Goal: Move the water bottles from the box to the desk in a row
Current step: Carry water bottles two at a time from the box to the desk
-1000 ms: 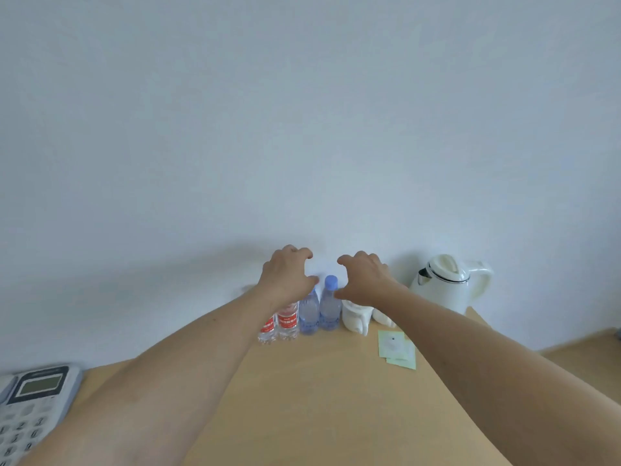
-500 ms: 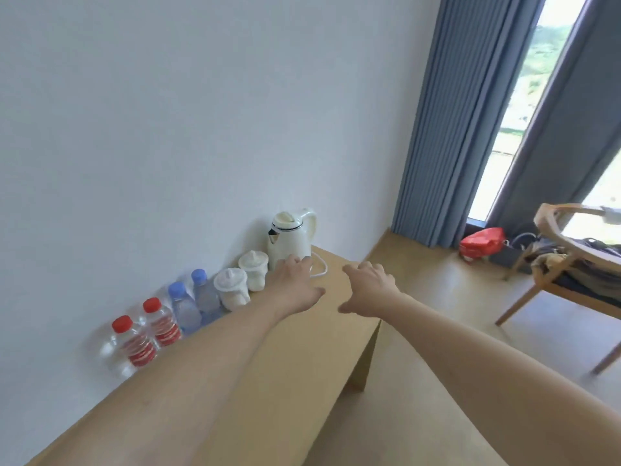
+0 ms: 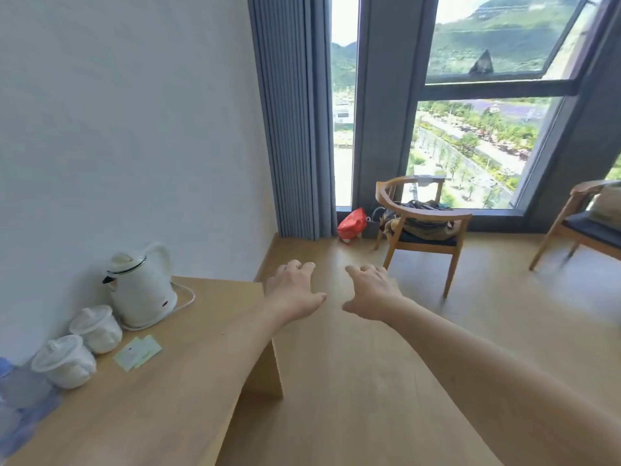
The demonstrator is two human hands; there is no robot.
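Observation:
Both my arms reach forward over the right end of the wooden desk (image 3: pixel 188 334) and the floor beyond it. My left hand (image 3: pixel 295 290) and my right hand (image 3: pixel 373 292) hold nothing, their fingers spread and loosely bent. Only a blurred blue water bottle (image 3: pixel 13 388) shows at the far left edge, standing on the desk against the wall. No box is in view.
A white kettle (image 3: pixel 141 287) with its cord, two white lidded cups (image 3: pixel 95 327) (image 3: pixel 64 359) and pale green cards (image 3: pixel 137 352) stand on the desk by the wall. Two wooden chairs (image 3: pixel 423 227) (image 3: pixel 591 223), a red bag (image 3: pixel 351 223), curtains and a window lie beyond.
My view has swung right, away from the row of bottles toward the window. Both hands left the bottles and now hover past the desk's right end, holding nothing.

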